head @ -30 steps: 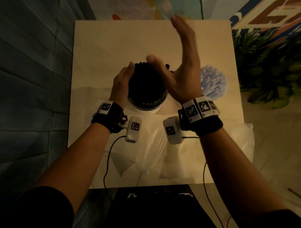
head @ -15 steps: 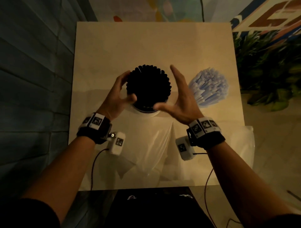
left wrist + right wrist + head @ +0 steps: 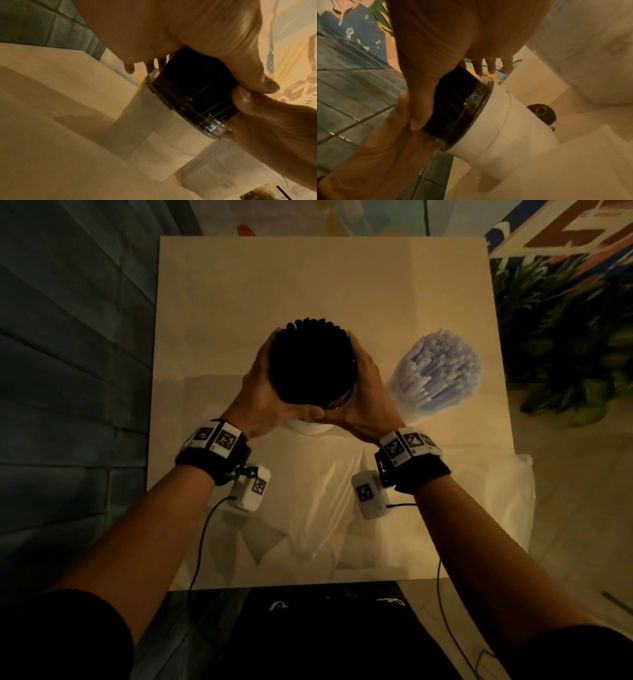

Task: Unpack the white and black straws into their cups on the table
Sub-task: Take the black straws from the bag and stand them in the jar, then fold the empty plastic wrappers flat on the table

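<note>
Black straws [image 3: 313,364] form a tight round bundle, standing upright in a cup [image 3: 163,132] with white wall and clear rim, near the middle of the tabletop [image 3: 322,282]. Left hand [image 3: 262,397] and right hand [image 3: 368,402] wrap around the bundle from both sides above the cup rim, fingers curled on the straws, thumbs touching at the near side. In the left wrist view the thumb tips meet just above the clear rim; straw sides show as dark ribs.

White straws [image 3: 440,371] fan out of a second cup just right of the right hand, close to the right edge of the tabletop; that cup's wall is mostly hidden by the straws.

Far half of the tabletop is bare surface up to the far edge; a strip also lies between the left hand and the left edge. Clear plastic bag [image 3: 315,508] lies flat on the near half under the wrists, reaching the near edge and hanging past the right edge. Potted plant [image 3: 561,337] stands off the right edge. Grey tiled wall [image 3: 75,371] runs along the left.
</note>
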`<state>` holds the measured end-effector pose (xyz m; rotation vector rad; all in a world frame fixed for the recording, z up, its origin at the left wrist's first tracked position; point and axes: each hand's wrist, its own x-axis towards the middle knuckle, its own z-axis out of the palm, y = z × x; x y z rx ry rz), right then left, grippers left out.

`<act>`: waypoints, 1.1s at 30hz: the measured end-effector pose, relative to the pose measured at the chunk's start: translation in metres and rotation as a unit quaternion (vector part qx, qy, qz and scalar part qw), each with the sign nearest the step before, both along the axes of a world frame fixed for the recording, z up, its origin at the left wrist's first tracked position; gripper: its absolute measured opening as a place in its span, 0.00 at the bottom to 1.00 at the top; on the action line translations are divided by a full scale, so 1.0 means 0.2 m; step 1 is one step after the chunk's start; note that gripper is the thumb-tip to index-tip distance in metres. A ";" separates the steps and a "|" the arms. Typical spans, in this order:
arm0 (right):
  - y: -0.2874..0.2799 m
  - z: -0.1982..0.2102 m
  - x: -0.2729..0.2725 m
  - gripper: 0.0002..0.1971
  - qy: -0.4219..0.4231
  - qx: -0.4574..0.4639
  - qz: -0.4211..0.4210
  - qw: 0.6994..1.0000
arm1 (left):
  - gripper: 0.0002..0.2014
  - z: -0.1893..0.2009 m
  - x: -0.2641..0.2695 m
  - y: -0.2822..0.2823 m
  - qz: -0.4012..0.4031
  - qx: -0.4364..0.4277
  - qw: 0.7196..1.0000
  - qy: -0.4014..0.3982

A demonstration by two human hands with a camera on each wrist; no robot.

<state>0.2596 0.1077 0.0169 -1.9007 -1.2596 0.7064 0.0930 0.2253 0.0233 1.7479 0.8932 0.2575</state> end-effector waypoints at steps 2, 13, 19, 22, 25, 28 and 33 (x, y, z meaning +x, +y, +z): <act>-0.06 0.04 -0.01 0.71 0.016 -0.013 -0.013 1.000 | 0.70 -0.02 -0.04 -0.01 -0.019 -0.019 1.000 -0.005; -0.56 0.16 -0.11 0.25 0.024 -0.020 -0.089 0.996 | 0.28 -0.21 -0.75 -0.14 0.176 0.103 0.976 0.075; -0.84 -0.03 -0.30 0.07 0.059 -0.270 0.087 0.957 | 0.14 -0.40 -1.22 -0.33 0.340 0.024 0.912 0.228; -0.89 -0.10 -0.43 0.15 0.127 -0.313 0.087 0.937 | 0.16 -0.46 -1.27 -0.38 0.338 -0.089 0.904 0.248; -0.87 -0.13 -0.55 0.24 0.254 -0.356 0.061 0.897 | 0.20 -0.52 -1.25 -0.34 0.389 -0.190 0.893 0.122; -0.80 -0.17 -0.66 0.21 0.334 -0.383 0.034 0.861 | 0.16 -0.50 -1.18 -0.29 0.389 -0.224 0.891 0.064; -0.76 -0.25 -0.74 0.09 0.378 -0.359 -0.042 0.852 | 0.10 -0.52 -1.14 -0.23 0.369 -0.232 0.899 0.045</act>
